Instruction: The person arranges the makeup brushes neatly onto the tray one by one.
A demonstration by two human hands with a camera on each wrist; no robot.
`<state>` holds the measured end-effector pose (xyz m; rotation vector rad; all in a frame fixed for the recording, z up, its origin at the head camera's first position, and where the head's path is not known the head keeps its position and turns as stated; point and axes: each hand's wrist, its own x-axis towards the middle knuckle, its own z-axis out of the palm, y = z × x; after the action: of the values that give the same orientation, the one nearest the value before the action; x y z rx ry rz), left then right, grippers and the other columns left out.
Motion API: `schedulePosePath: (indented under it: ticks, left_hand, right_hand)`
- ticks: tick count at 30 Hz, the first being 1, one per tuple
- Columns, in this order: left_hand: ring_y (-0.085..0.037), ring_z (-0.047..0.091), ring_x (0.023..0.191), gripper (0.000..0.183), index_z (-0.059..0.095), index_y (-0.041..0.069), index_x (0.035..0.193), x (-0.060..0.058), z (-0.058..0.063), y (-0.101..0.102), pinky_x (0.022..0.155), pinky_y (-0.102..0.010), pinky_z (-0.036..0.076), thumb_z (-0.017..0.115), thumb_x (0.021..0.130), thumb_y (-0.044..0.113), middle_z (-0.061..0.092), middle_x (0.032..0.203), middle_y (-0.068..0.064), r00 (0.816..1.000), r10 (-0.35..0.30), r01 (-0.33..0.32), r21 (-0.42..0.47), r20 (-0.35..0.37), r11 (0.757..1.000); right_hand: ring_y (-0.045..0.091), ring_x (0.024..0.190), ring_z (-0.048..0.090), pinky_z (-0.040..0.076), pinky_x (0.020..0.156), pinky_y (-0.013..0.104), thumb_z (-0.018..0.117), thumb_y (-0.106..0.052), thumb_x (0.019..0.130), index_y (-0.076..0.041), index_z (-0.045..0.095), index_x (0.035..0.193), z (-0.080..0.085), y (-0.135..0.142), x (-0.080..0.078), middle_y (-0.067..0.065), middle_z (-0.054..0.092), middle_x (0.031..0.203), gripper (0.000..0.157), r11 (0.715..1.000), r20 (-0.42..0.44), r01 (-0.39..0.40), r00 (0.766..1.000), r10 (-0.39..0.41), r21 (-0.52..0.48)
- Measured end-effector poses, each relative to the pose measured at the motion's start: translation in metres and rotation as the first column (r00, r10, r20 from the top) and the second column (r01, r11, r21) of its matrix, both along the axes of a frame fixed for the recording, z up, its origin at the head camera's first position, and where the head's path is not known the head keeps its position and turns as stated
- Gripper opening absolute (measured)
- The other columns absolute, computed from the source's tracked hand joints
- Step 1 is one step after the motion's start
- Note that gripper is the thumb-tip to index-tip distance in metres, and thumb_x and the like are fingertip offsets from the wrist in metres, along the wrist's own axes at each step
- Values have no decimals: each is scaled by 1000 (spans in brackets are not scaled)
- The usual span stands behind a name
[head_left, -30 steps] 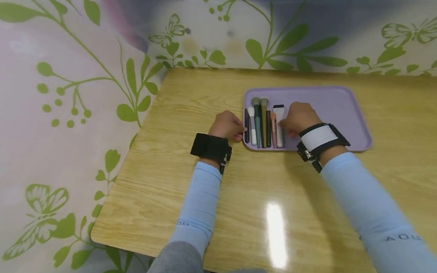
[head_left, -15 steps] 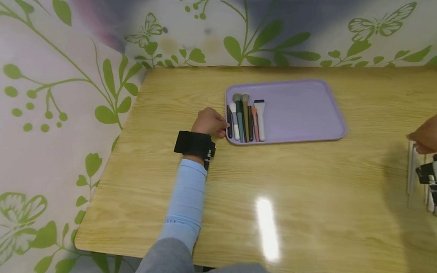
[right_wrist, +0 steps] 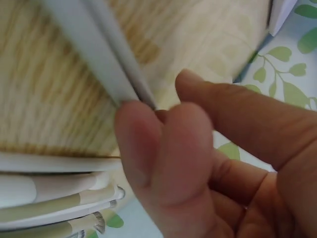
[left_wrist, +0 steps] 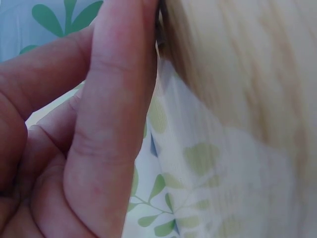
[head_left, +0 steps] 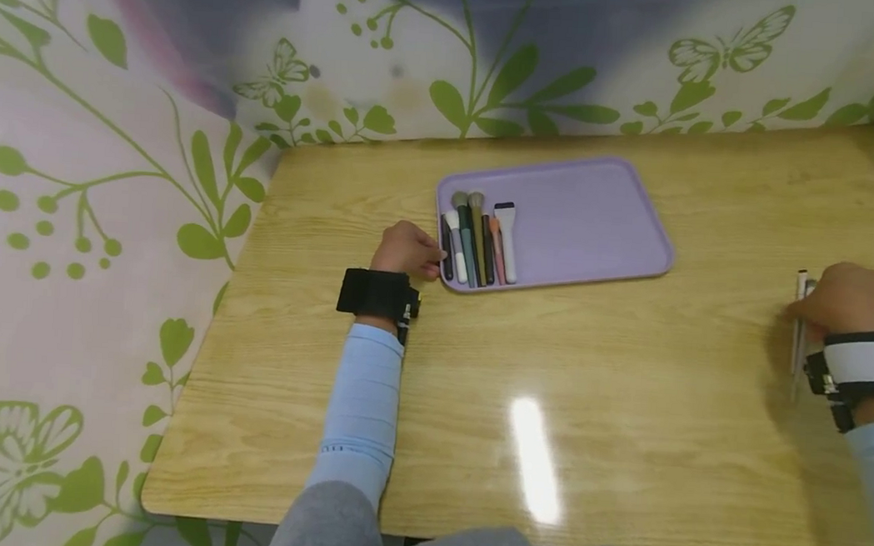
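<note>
My left hand pinches the left rim of a lilac tray; in the left wrist view the fingertips are cut off at the top. Makeup brushes lie side by side in the tray's left part, among them a black one, a pink one and a flat white one with a dark tip. Far right, my right hand is over two slim pale sticks. In the right wrist view its fingertips are right at the ends of the sticks, with the thumb apart from them.
More brushes lie next to the right hand, seen in the right wrist view. The wooden table runs back to a wall with leaf and butterfly patterns, and another wall stands on the left.
My right hand has gone from the flat white brush in the tray to the pale sticks at far right. The left hand stays at the tray rim. The head view has shifted right.
</note>
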<state>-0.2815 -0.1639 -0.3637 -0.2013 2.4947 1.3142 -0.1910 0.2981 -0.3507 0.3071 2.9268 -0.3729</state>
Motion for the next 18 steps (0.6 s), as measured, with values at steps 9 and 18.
schedulePosePath:
  ticks: [9, 18]
  left_hand:
    - [-17, 63, 58, 18, 65, 1, 89, 2, 0, 0, 58, -28, 54, 64, 74, 11, 65, 74, -15, 1000, -11, 11, 11, -22, 1000]
    - [-14, 62, 56, 16, 65, 3, 88, 2, -4, -7, 57, -26, 54, 64, 74, 12, 64, 70, -11, 1000, 21, -21, -8, 5, 1000]
  right_hand:
    - [23, 44, 45, 38, 37, 33, 59, -23, 73, -1, 52, 44, -5, -1, -1, 6, 48, 42, 36, 997, 20, -13, 1000, 11, 73]
    - [31, 51, 50, 42, 41, 38, 54, -17, 71, 11, 56, 61, -15, -24, -18, 21, 52, 56, 30, 981, 63, 55, 996, -68, 188]
